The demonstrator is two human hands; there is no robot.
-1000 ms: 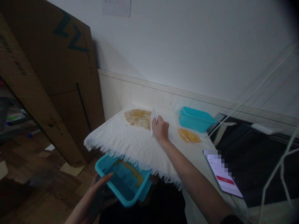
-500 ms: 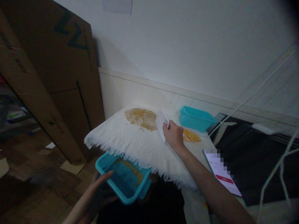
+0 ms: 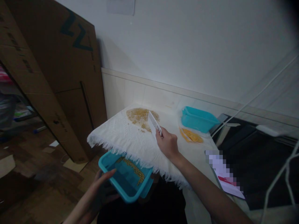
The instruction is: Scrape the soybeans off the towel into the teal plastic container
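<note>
The grip of the right hand (image 3: 167,143) was closed around a white slotted scraper (image 3: 153,123), its tip at the yellow beans (image 3: 140,115) near the tabletop's far edge. The left hand (image 3: 100,184) held a blue tub (image 3: 123,177), more beans inside, below the fringed cloth (image 3: 116,133) overhanging the near edge.

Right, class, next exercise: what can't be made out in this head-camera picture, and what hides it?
All in the head view:
- Left hand: the fingertips under the lower blue tub, hidden by it.
- That tub's far rim: partly covered by the white cloth and its fringe.
- Yellowish grains: any behind the white slotted tool, blocked by it.
- Lit screen: writing pixelated.
- Wall paper: cut off by the top edge.
</note>
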